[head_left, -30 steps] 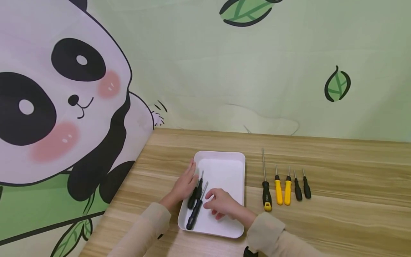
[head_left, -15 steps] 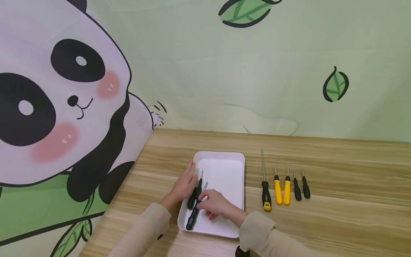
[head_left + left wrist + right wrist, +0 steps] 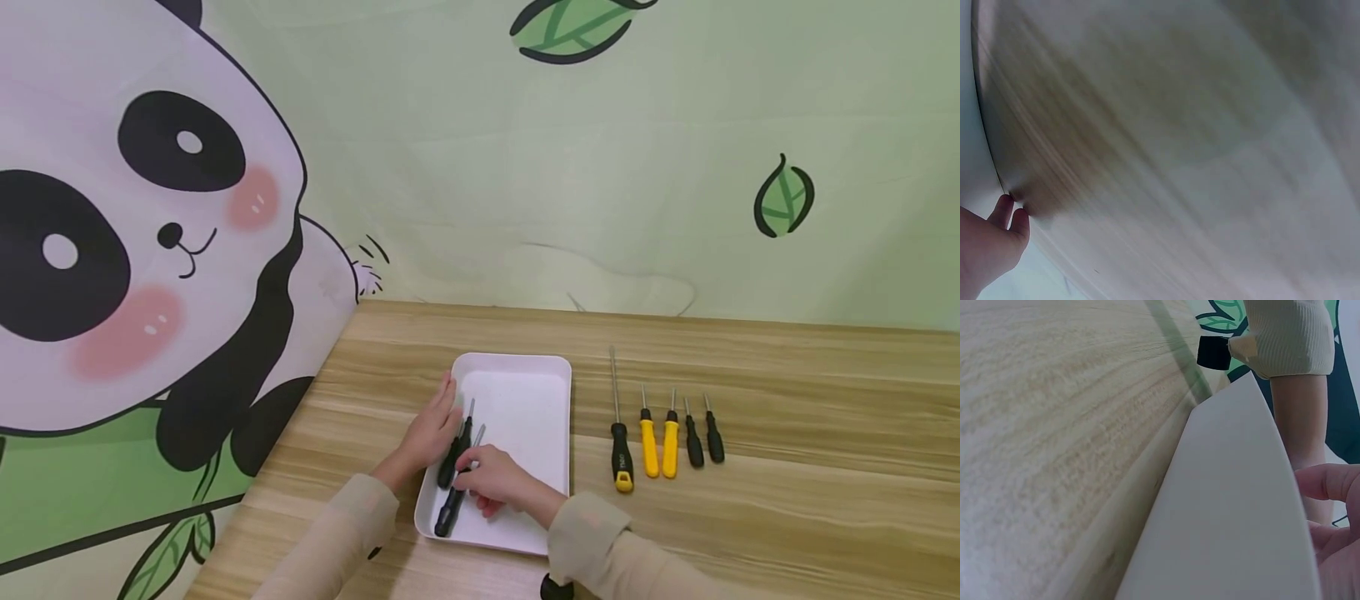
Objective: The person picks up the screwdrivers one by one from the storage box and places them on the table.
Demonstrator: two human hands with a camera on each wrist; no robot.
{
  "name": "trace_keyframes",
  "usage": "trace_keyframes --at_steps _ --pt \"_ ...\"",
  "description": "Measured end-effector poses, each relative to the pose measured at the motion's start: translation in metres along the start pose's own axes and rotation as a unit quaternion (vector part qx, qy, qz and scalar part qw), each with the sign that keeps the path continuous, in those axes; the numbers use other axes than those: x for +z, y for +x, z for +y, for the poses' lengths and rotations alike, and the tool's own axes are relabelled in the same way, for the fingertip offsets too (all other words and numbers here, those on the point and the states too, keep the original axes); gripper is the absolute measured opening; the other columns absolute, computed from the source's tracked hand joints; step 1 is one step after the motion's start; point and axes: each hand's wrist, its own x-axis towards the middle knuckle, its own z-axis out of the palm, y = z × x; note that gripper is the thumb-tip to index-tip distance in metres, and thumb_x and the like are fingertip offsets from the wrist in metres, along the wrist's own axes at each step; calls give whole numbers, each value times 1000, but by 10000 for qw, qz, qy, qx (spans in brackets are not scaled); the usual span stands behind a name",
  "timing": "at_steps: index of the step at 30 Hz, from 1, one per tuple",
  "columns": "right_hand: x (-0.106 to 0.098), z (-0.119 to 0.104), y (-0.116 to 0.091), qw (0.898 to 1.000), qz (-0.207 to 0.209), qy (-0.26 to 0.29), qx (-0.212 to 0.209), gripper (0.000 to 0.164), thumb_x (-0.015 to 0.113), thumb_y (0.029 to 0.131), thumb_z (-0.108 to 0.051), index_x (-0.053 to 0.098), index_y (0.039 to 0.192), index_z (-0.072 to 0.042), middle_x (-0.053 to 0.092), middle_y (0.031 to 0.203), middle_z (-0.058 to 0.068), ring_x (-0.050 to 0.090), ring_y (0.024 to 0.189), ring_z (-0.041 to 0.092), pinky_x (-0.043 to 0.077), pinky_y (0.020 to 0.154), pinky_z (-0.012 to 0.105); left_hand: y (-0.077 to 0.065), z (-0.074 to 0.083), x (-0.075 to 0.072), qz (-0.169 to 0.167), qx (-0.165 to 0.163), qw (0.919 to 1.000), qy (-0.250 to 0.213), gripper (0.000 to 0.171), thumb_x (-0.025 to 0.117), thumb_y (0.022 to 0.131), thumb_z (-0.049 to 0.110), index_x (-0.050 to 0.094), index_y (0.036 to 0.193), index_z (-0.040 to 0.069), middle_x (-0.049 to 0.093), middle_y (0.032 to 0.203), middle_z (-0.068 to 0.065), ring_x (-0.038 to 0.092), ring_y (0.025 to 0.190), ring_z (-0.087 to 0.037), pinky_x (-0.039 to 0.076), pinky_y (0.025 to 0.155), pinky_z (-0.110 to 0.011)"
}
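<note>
A white rectangular tray [image 3: 521, 408] lies on the wooden table. My left hand [image 3: 430, 429] holds its left side, fingers along the outer wall and thumb over the rim; in the left wrist view, fingertips [image 3: 1007, 201] touch this edge. Inside the tray's left part lie black screwdrivers. The longest screwdriver [image 3: 447, 515] slants toward the tray's near left corner, and my right hand [image 3: 497, 482] pinches it near the top of its handle with thumb and index finger. Another black screwdriver [image 3: 467, 433] lies alongside, partly hidden by my left hand.
Right of the tray, several screwdrivers stand in a row: a long black one with a yellow end [image 3: 622, 454], two with yellow handles, such as this yellow screwdriver [image 3: 649, 448], and two small black ones, such as this small screwdriver [image 3: 715, 440]. Behind is a panda-printed backdrop [image 3: 480, 167].
My right hand has moved left onto the long black screwdriver in the tray, its fingertips now over the handle's top. My left hand and the tray have stayed put.
</note>
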Motion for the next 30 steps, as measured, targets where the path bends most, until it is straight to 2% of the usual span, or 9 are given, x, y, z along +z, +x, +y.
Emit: trace_keyframes --at_steps 4,9,17,20,25,30 --pt "1 -1 1 9998 78 -172 -66 20 60 79 -11 59 97 -3 42 50 -1 39 35 9 37 32 19 1 -1 0 -35 -30 10000 5 53 35 96 23 20 141 1 13 150 -12 23 135 -26 26 107 -43" --pt "3 0 1 9964 262 -729 -344 15 60 78 -11 61 91 -5 40 45 -2 37 32 8 34 31 18 1 -1 0 -88 -95 9999 -24 53 34 96 25 19 142 3 12 151 -10 22 136 -25 25 107 -43" --pt "5 0 2 9870 337 -1426 -662 17 60 76 -11 62 91 -3 46 52 -1 37 31 5 33 31 17 1 -1 0 -189 -180 9997 28 54 34 96 27 18 142 3 10 151 -8 20 136 -25 23 108 -43" --pt "6 1 3 9847 365 -1547 -713 17 60 76 -10 62 90 -3 50 56 0 36 30 5 32 31 17 1 -1 0 -201 -193 9996 4 53 34 96 27 18 142 3 10 151 -8 20 136 -25 23 108 -43" --pt "8 1 4 9818 491 -1628 -847 15 61 75 -9 63 88 -2 60 74 9 37 30 6 34 31 18 1 0 0 -148 -135 9998 -46 54 34 96 26 18 142 2 11 151 -10 21 136 -26 24 108 -44" --pt "9 1 5 9807 620 -1658 -828 9 62 74 -8 61 82 -3 60 72 9 39 32 7 35 32 18 1 -1 0 -109 -108 9999 -30 54 34 96 25 19 141 2 11 151 -11 22 136 -27 25 107 -44"
